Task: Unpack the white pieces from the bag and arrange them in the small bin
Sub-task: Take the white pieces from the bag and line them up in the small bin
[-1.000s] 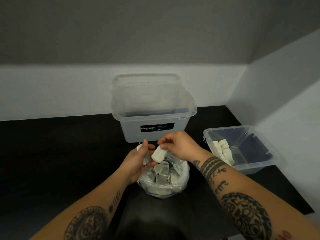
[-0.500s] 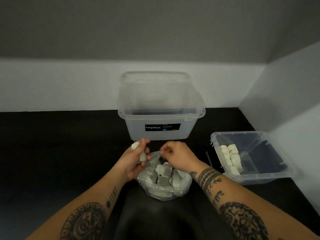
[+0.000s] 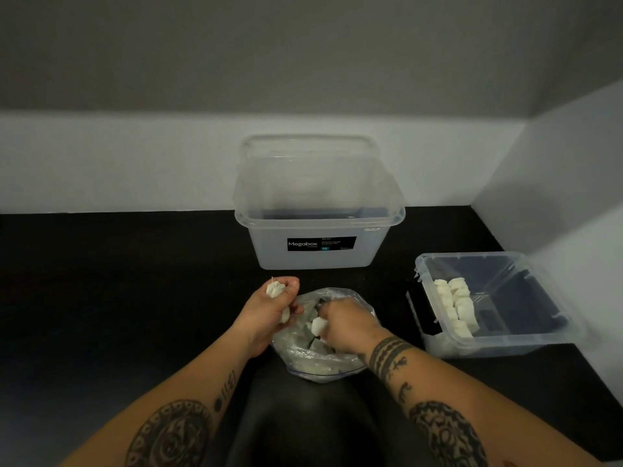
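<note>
Black table (image 3: 118,281); right hand (image 3: 347,326) grips piece (image 3: 318,325) in bag (image 3: 303,352); left hand (image 3: 269,311) holds pieces (image 3: 273,288).

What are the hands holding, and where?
The left hand grips white pieces round their middles. The right hand, in the bag, pinches another white piece by one end.

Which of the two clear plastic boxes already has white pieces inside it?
The small bin on the right: white pieces lie in rows along its left side. The tall Megabox box behind the bag shows none.
</note>
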The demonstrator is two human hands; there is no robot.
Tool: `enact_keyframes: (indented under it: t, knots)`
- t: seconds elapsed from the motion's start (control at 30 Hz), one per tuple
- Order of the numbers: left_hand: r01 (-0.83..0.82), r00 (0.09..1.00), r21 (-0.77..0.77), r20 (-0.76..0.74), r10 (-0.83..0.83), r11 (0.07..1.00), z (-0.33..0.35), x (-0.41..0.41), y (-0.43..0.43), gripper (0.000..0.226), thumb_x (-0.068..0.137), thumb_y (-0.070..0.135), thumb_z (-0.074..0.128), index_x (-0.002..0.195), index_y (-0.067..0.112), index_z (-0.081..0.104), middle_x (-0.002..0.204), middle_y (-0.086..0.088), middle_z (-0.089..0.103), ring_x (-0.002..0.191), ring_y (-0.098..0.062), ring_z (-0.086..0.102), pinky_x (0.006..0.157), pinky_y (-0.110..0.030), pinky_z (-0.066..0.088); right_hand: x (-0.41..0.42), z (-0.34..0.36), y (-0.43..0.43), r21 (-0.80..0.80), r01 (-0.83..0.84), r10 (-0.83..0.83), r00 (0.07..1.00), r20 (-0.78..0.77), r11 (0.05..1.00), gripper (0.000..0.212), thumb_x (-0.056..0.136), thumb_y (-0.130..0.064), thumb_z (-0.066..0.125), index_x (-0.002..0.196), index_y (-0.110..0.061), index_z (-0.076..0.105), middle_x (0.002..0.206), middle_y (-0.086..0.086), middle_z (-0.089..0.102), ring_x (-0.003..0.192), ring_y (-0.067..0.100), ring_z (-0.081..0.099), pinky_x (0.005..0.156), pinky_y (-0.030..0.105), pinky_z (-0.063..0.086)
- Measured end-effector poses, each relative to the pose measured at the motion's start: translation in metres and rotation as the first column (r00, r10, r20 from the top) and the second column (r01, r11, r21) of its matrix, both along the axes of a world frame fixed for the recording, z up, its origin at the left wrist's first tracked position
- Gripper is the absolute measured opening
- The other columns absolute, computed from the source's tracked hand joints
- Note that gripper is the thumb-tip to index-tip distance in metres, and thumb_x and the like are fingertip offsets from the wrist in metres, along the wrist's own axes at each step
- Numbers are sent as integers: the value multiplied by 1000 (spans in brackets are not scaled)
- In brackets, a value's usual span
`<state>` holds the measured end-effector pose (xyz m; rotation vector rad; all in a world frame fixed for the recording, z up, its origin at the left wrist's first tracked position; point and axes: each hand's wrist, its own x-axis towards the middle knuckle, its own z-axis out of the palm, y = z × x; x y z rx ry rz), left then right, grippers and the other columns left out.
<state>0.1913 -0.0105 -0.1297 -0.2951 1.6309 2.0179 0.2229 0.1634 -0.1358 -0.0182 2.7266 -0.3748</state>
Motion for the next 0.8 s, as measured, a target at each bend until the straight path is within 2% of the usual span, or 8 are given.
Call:
enact_keyframes:
  t: [0.07,0.17,0.23,0.3,0.43,0.57,0.7,0.8]
  knots:
    - [-14,1000,9,-3,14,1000,2,0,-1,22,97,27,67,117,18,67,83,-6,67,86,-24,69,91,-45,58,-1,15,7,-232,152,-152,988,18,961,22,89,-31,73,110,-25,72,106,-3,70,97,15,67,83,33,58]
    - [8,1000,14,15,-8,1000,7,1,-1,22,100,29,64,118,17,65,86,-6,69,81,-21,69,80,-38,61,1,41,14,-605,336,-352,931,98,721,17,86,-23,80,99,-16,73,94,6,74,81,16,72,74,33,61]
    - [78,997,29,23,-79,997,10,4,1,29,98,36,65,120,16,65,92,-6,74,83,-21,70,69,-33,58,4,57,14,-731,397,-417,893,169,554,18,87,-15,79,101,-6,72,84,5,73,65,7,67,58,22,55]
    - [172,985,38,7,-172,984,12,9,5,37,93,43,67,120,17,67,104,-9,77,91,-23,71,67,-30,54,7,65,9,-767,450,-480,851,213,457,22,88,-16,79,103,-3,71,75,1,69,53,1,59,47,16,45]
    - [205,978,26,-35,-204,978,16,17,13,17,94,25,71,108,17,67,98,-9,77,84,-20,73,64,-27,55,14,66,5,-748,508,-546,804,235,426,22,88,-25,78,99,-7,70,75,1,66,56,7,54,45,18,40]
    - [153,988,39,-17,-153,987,15,17,11,10,96,17,69,105,15,67,98,-14,77,84,-23,74,60,-27,56,21,64,9,-807,522,-630,732,258,276,23,93,-25,74,104,-5,71,73,2,65,52,5,55,44,16,42]
    - [119,992,25,-35,-118,993,13,16,4,15,95,14,71,109,12,70,106,-21,75,88,-28,74,62,-28,57,25,61,18,-834,458,-673,724,150,307,19,90,-25,77,97,-8,72,84,5,75,74,14,70,70,28,60]
    - [89,995,67,-39,-87,994,15,17,3,15,95,9,70,110,11,69,104,-21,76,91,-33,75,62,-28,59,31,64,16,-842,429,-657,743,124,326,19,93,-25,73,102,-8,71,87,3,76,73,9,71,64,20,57]
